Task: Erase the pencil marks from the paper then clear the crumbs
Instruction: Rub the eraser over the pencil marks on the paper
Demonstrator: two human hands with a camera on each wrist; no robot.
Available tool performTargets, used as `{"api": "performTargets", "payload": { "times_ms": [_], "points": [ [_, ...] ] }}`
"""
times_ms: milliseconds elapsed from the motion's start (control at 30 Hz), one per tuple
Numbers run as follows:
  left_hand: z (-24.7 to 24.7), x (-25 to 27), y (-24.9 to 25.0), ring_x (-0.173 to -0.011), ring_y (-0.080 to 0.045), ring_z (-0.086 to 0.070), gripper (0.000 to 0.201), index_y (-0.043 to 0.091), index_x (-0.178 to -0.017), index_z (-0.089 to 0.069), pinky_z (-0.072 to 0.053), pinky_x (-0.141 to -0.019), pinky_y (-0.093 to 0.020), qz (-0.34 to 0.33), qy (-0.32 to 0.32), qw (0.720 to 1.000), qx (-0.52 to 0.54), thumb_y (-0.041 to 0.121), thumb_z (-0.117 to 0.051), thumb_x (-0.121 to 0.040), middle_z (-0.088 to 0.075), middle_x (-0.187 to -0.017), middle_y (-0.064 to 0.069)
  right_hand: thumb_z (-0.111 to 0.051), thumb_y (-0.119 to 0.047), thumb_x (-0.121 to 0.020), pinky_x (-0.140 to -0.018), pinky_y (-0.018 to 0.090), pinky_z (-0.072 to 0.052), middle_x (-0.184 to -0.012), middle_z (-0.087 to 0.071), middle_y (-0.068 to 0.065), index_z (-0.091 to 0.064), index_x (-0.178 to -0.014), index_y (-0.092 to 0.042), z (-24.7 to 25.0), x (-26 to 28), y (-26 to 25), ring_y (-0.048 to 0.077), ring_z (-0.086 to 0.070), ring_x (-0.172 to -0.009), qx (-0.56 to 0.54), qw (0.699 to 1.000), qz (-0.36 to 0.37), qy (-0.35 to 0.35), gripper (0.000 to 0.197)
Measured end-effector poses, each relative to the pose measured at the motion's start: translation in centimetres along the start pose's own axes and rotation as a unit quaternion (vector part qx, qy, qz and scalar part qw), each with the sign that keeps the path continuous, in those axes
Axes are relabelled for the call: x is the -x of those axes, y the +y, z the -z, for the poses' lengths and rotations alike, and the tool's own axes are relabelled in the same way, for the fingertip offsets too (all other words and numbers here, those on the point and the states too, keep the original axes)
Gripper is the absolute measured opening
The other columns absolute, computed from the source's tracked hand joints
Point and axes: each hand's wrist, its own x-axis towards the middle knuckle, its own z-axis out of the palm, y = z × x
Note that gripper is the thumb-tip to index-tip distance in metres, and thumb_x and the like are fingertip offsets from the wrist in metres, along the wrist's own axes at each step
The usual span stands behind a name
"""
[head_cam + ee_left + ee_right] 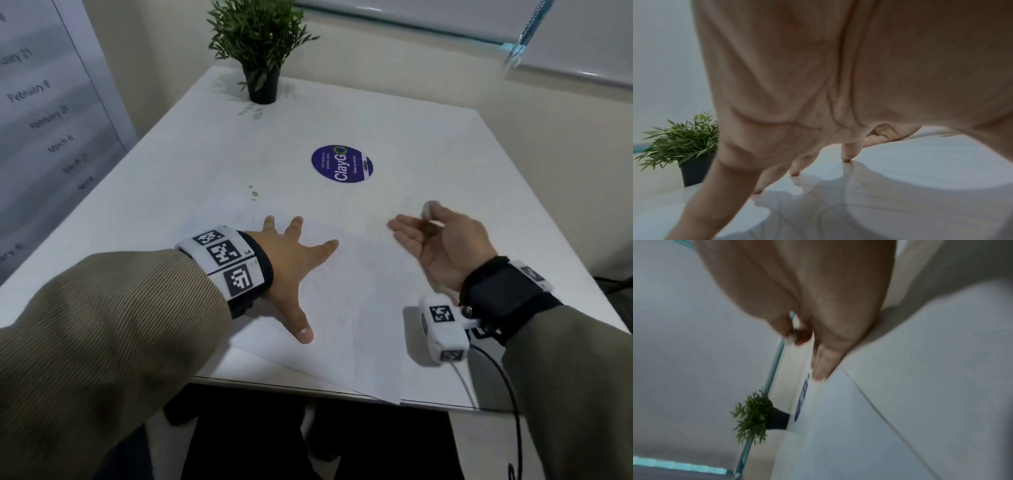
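Paper [359, 308] on counter [171, 192], faint pencil marks remain beside thumb; left hand [291, 267] flat, splayed, pinning paper; right hand [442, 243] pinching eraser [430, 208] above paper's far-right edge; erasing apparently unfinished, crumbs not visible

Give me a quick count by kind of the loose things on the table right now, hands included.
Hands: 2, left hand flat on the paper, right hand pinching the eraser
Paper: 1
Eraser: 1
Potted plant: 1
Round sticker: 1
Total: 6
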Motion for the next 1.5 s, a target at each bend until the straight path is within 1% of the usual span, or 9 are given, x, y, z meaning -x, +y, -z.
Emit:
{"api": "performTargets", "payload": {
  "times_ms": [100, 167, 300, 533, 633, 800, 1167, 1333, 1500],
  "points": [
    [-0.1, 0.0, 0.0, -0.148, -0.049, 0.021, 0.152, 0.057, -0.147, 0.026, -0.027, -0.109, -0.074, -0.002, 0.000, 1.000, -0.002, 0.079, -0.085, -0.045, 0.032, -0.163, -0.006, -0.046, -0.023, -0.108, -0.067, 0.037, -0.065, -0.088, -0.070, 0.018, -0.053, -0.074, -0.014, -0.6, 1.3, -0.1, 0.029, -0.073, -0.073, 0.039, 0.997, -0.011, -0.071, 0.035],
    [0.2, 0.0, 0.1, -0.148, -0.049, 0.021, 0.153, 0.057, -0.146, 0.028, -0.025, -0.111, -0.073, 0.001, -0.008, 1.000, -0.003, 0.080, -0.085, -0.045, 0.033, -0.163, -0.007, -0.052, -0.021, -0.105, -0.045, 0.027, -0.050, -0.067, -0.066, 0.014, -0.055, -0.076, -0.011, -1.3, 3.1, 0.6, 0.023, -0.059, -0.048, 0.296, 0.942, -0.035, -0.154, 0.031],
    [0.7, -0.2, 0.5, -0.148, -0.050, 0.021, 0.156, 0.057, -0.143, 0.033, -0.022, -0.112, -0.072, 0.013, -0.026, 0.999, -0.020, 0.082, -0.083, -0.042, 0.035, -0.161, -0.010, -0.063, -0.029, -0.096, -0.050, 0.026, -0.042, -0.060, -0.065, 0.008, -0.057, -0.069, -0.012, -2.0, 3.8, 1.3, 0.019, -0.050, -0.049, 0.681, 0.694, 0.012, -0.234, 0.033],
    [0.7, -0.1, 0.6, -0.147, -0.051, 0.023, 0.155, 0.056, -0.143, 0.034, -0.021, -0.112, -0.072, 0.013, -0.028, 0.999, -0.018, 0.081, -0.084, -0.046, 0.037, -0.160, -0.010, -0.056, -0.034, -0.098, -0.063, 0.027, -0.048, -0.069, -0.071, 0.000, -0.063, -0.068, -0.011, -2.3, 1.8, 0.2, 0.016, -0.057, -0.059, 0.778, 0.601, 0.119, -0.138, 0.038],
    [0.8, 0.1, 0.5, -0.147, -0.050, 0.023, 0.154, 0.056, -0.143, 0.035, -0.020, -0.112, -0.072, 0.013, -0.029, 0.999, -0.015, 0.081, -0.083, -0.046, 0.037, -0.160, -0.010, -0.055, -0.034, -0.098, -0.055, 0.025, -0.046, -0.063, -0.070, 0.004, -0.064, -0.071, -0.003, -2.8, 2.3, 0.4, 0.015, -0.052, -0.052, 0.764, 0.609, 0.049, -0.206, 0.043],
    [0.8, 0.1, 0.5, -0.147, -0.050, 0.023, 0.154, 0.056, -0.143, 0.034, -0.021, -0.112, -0.071, 0.010, -0.027, 1.000, -0.011, 0.080, -0.084, -0.046, 0.036, -0.161, -0.010, -0.054, -0.034, -0.099, -0.061, 0.028, -0.048, -0.064, -0.068, 0.001, -0.064, -0.065, -0.011, -3.5, 1.3, 0.2, 0.016, -0.056, -0.058, 0.798, 0.568, 0.109, -0.169, 0.042],
    [0.9, 0.1, 0.5, -0.146, -0.051, 0.024, 0.154, 0.056, -0.142, 0.035, -0.019, -0.114, -0.071, 0.008, -0.031, 0.999, -0.010, 0.081, -0.083, -0.046, 0.036, -0.161, -0.011, -0.056, -0.033, -0.098, -0.054, 0.027, -0.047, -0.057, -0.061, 0.002, -0.066, -0.069, -0.004, -5.1, 0.1, 0.4, 0.021, -0.052, -0.052, 0.771, 0.613, 0.084, -0.148, 0.042],
    [0.9, 0.1, 0.4, -0.146, -0.052, 0.023, 0.154, 0.056, -0.142, 0.034, -0.019, -0.113, -0.070, 0.008, -0.027, 1.000, -0.012, 0.082, -0.083, -0.045, 0.035, -0.161, -0.012, -0.055, -0.034, -0.097, -0.052, 0.026, -0.045, -0.056, -0.061, 0.003, -0.065, -0.068, -0.004, -5.3, 1.1, 1.2, 0.020, -0.050, -0.049, 0.780, 0.590, 0.061, -0.200, 0.043],
    [1.0, 0.5, 0.7, -0.147, -0.051, 0.022, 0.153, 0.054, -0.145, 0.032, -0.019, -0.114, -0.069, 0.011, -0.025, 1.000, -0.015, 0.079, -0.084, -0.049, 0.034, -0.162, -0.012, -0.054, -0.036, -0.099, -0.066, 0.033, -0.049, -0.064, -0.067, 0.001, -0.064, -0.066, -0.012, -4.3, 2.1, 0.7, 0.020, -0.059, -0.064, 0.794, 0.578, 0.111, -0.153, 0.042]
  ]
}}
